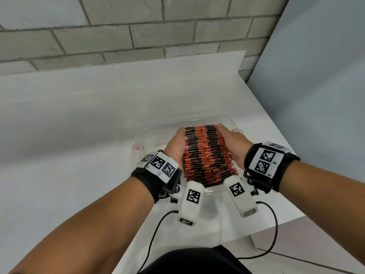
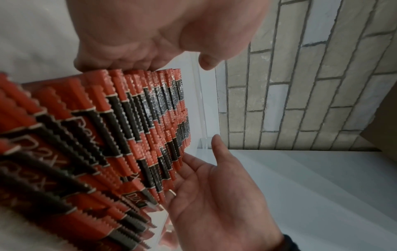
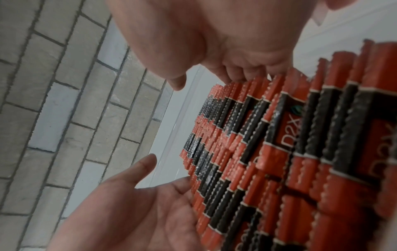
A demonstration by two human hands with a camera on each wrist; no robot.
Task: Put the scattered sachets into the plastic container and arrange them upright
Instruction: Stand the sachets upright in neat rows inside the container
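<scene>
Sachets (image 1: 207, 153) squeezed into a block between both hands, sitting inside the plastic container (image 1: 158, 131) on the bench (image 1: 79, 115).

Left hand (image 1: 175, 147) and right hand (image 1: 234, 143) sit apart, one flat against each side of the stack, fingers mostly straight, pressing inward rather than gripping. Near rows look tilted and a bit messy, though that end is blurry. I'd keep even pressure from both sides and nudge the leaning ones up before letting go, otherwise the rows probably flop.
</scene>
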